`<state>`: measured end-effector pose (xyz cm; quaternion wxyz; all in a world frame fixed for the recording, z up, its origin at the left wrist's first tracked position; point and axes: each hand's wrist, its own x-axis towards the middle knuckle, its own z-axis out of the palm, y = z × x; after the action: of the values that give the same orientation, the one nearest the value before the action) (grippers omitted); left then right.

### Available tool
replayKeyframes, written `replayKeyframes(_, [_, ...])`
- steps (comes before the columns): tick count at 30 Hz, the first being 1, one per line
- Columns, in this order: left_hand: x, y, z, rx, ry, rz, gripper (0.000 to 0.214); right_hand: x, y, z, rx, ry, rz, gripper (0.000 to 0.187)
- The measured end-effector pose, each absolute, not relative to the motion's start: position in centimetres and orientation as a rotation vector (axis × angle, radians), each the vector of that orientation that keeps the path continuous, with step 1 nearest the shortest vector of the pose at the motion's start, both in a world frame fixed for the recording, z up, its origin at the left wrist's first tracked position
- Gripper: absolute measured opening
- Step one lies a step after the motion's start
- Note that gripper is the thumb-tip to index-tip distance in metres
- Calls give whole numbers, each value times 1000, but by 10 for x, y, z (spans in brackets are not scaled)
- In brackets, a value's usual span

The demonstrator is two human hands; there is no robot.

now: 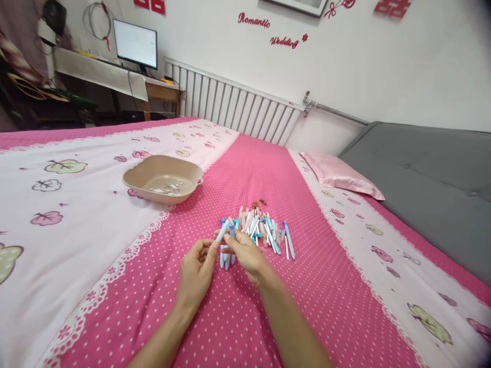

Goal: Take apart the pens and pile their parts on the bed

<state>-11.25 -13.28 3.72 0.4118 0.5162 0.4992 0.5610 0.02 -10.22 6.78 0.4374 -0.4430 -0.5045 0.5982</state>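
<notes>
My left hand (196,266) is closed on the lower end of a light blue pen barrel (223,231), which tilts up to the right. Close against it, the fingers of my right hand (247,254) pinch a piece with a darker blue end (231,230); its lower part is hidden by the fingers. Several light blue pens (227,259) lie side by side on the bed just under both hands. Right of them is a loose pile of pink, white and blue pen parts (258,225). A blue pen (289,240) lies at the pile's right edge, beside a thin white stick (286,248).
On the pink dotted bedspread (268,163), a beige plastic basin (163,197) with small white bits inside stands at left. Small brown star-shaped pieces (263,202) lie behind the pile. A pink pillow (337,174) rests near the grey headboard (422,189). A desk holds a monitor (135,43).
</notes>
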Motion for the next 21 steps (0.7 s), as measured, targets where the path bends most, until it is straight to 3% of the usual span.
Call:
replayKeyframes(8, [-111,-132,31,1440,1285,1310,32,-2,-108,78,-950,-1145,1618,32])
replayKeyframes(12, [-111,-133,31,1617,1688,1130,42,50,-87,79,-1358,-1131,1127,32])
replayKeyframes(15, [-111,-133,30,1725,1969,876,44,102,-73,73,-1933,-1246,494,34])
replayKeyframes(17, [-110,-132,29,1795,2005,721,40,126,-66,66,-2369,-1317,241,38])
replayKeyframes(21, [-109,-131,27,1904,1983,607,28,136,-63,50,-2435,-1410,320,40])
